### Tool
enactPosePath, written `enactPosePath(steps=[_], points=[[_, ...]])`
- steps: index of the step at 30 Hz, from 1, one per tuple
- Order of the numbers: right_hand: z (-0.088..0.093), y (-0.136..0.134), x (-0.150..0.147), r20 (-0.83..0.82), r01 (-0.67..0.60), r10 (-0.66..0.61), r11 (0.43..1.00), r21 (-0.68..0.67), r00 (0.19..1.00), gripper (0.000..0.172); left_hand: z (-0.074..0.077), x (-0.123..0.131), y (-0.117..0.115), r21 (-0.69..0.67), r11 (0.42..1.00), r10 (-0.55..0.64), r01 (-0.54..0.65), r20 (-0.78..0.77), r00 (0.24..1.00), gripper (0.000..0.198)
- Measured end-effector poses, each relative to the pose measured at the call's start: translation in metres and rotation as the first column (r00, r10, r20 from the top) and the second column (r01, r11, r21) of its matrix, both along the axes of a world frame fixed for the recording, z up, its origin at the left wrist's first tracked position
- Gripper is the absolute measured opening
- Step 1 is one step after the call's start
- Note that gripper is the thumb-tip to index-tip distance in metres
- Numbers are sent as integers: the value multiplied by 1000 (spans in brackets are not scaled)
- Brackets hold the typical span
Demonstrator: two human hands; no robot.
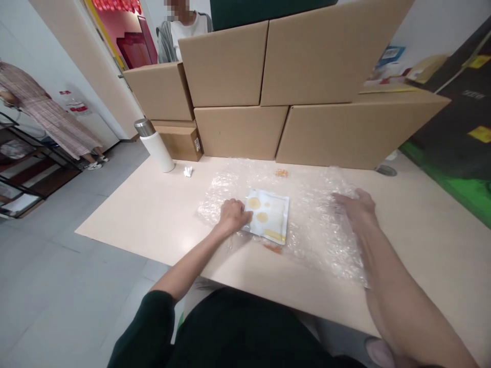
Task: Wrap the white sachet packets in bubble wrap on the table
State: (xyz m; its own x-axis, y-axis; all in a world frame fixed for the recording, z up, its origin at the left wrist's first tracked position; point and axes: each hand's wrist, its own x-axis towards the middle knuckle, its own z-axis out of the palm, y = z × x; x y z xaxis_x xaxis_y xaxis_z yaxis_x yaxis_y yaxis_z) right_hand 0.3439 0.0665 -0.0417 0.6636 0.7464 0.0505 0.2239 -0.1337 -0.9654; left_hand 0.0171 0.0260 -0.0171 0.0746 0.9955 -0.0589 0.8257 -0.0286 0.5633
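Note:
A flat white packet [274, 210] with yellow circles lies on a spread sheet of clear bubble wrap [310, 225]. My left hand [233, 215] rests at the packet's left edge, fingers curled under and the thumb over its border. On the other side, my right hand [356, 204] holds the right part of the bubble wrap, which rises slightly along my wrist. The exact grip of its fingers is partly blurred. Small orange patches show at the sheet's far and near edges.
Stacked cardboard boxes [241, 133] line the back of the table [134, 214]. A white bottle with a metal lid [157, 151] and a crumpled white tissue [187, 171] stand at the left. One person [187, 28] is behind the boxes, another [42, 107] at far left.

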Motion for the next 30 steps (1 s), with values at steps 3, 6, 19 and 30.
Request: enactPosePath(steps=[3, 6, 19, 30], points=[[9, -3, 0, -102, 65, -74, 994, -91, 992, 65, 0, -9, 10, -29, 1000, 14, -13, 65, 998, 17], [17, -7, 2, -118, 115, -131, 984, -134, 984, 60, 4, -38, 22, -30, 995, 98, -95, 97, 990, 20], [31, -12, -5, -130, 191, -213, 968, -164, 968, 61, -6, -86, 58, -40, 943, 332, -330, 49, 942, 14], [42, -17, 13, 558, -12, 18, 1000, -14, 830, 62, -11, -106, 37, -85, 943, 326, -321, 53, 944, 27]])
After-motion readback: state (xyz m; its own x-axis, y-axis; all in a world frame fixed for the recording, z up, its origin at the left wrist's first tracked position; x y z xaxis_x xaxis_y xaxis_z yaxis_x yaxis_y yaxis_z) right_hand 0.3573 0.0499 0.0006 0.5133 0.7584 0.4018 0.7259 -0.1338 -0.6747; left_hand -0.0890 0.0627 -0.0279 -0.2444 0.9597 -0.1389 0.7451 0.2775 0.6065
